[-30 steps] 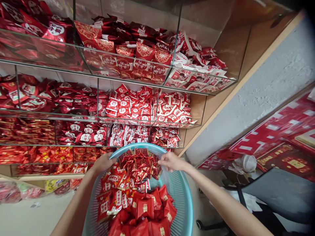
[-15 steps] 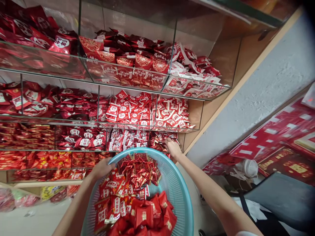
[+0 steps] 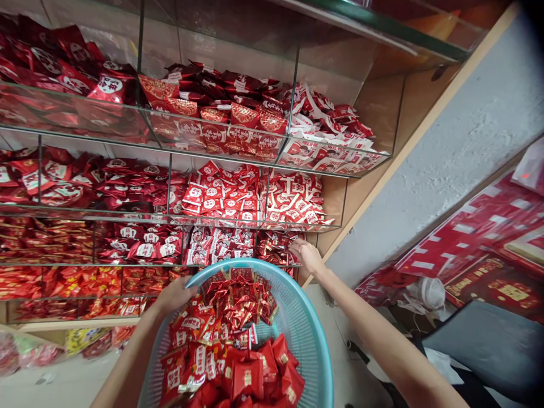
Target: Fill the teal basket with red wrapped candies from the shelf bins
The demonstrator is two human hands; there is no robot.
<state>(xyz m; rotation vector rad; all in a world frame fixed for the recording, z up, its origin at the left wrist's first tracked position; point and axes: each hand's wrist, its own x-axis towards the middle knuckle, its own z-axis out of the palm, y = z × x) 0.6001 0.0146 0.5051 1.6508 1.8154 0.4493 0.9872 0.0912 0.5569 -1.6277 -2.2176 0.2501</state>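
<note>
My left hand [image 3: 177,293] grips the rim of a light blue plastic basket [image 3: 319,334], fingers curled over its upper left edge. Inside the basket lie many red wrapped packets [image 3: 247,378], some with gold or white print. My right hand [image 3: 306,255] reaches into the right-end compartment of a lower shelf, among small dark red packets [image 3: 275,246]. Its fingers are bent at those packets; whether anything is pinched between them is too small to make out.
Tiered shelves with glass fronts [image 3: 204,141] hold red snack packets in divided compartments. A grey wall [image 3: 446,147] runs along the right. Red boxes [image 3: 501,283] and a dark grey chair-like surface [image 3: 488,340] stand at lower right. Bagged goods [image 3: 85,339] lie below the lowest shelf.
My right hand has shifted slightly to the right within the same compartment. The view has tilted a little, so the shelves sit slightly lower. My left hand still holds the basket.
</note>
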